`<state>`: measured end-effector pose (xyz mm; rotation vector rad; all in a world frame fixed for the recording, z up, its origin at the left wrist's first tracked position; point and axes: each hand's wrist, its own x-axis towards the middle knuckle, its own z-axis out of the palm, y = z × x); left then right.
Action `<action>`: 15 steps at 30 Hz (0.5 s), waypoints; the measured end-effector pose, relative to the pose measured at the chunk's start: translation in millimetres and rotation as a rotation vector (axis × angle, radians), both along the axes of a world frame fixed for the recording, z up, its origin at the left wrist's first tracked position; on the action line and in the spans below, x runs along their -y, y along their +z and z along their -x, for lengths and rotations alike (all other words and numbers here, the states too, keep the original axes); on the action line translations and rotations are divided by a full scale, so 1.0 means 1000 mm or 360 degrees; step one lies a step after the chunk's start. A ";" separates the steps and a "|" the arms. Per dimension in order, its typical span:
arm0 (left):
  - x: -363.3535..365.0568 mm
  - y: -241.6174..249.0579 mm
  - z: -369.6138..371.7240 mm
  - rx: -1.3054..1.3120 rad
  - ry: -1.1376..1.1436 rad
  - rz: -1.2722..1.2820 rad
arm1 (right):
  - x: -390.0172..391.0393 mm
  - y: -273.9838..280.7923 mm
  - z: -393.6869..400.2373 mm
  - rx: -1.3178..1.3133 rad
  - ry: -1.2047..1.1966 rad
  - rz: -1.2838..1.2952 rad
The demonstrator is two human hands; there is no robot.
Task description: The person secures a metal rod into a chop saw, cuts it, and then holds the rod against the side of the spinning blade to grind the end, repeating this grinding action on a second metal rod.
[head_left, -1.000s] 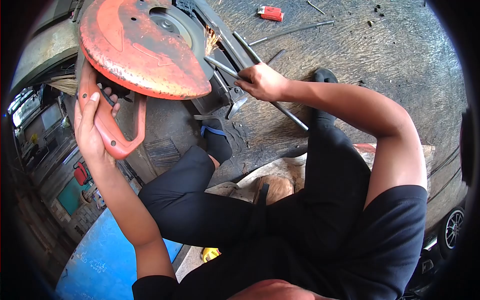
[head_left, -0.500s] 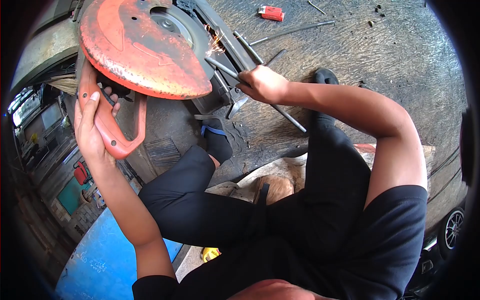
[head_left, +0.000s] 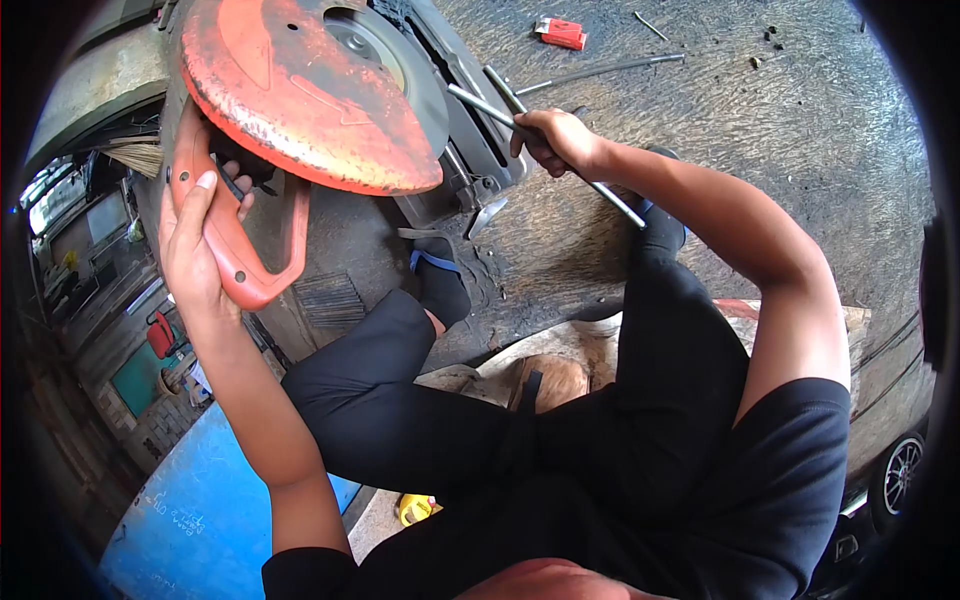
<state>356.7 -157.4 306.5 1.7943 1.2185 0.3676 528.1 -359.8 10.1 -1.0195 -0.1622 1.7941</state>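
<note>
My left hand [head_left: 195, 235] is wrapped round the orange handle [head_left: 222, 240] of a cut-off saw. The saw's worn orange guard [head_left: 310, 95] covers part of its grey disc [head_left: 425, 100]. To the right of the disc, my right hand [head_left: 560, 140] is closed round a metal rod [head_left: 615, 203]. That rod slants from beside the disc down toward my foot, its upper end apart from the disc. Another rod [head_left: 503, 88] lies across the saw's base, partly hidden near my fingers.
A long thin rod [head_left: 600, 72] and a red box [head_left: 561, 33] lie on the floor beyond my right hand. A blue panel [head_left: 200, 510] is at the lower left. My feet are near the saw base, and a wheel [head_left: 903, 473] stands far right.
The sparks at the disc have stopped. My right hand has moved right, and the rod's end has come away from the disc. The view has shifted slightly.
</note>
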 end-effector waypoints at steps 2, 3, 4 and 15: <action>0.000 -0.001 -0.001 -0.0013 -0.0012 -0.0007 | -0.001 -0.001 -0.002 -0.0014 0.0044 0.0002; 0.002 -0.002 -0.004 0.0057 -0.0003 -0.0034 | -0.001 -0.001 -0.002 -0.0027 0.0086 0.0004; 0.003 -0.003 -0.005 0.0126 0.0007 -0.0062 | -0.001 -0.001 -0.002 -0.0027 0.0086 0.0001; -0.002 0.002 -0.002 0.0044 -0.0007 -0.0009 | -0.005 -0.007 0.001 0.0343 0.0109 -0.0153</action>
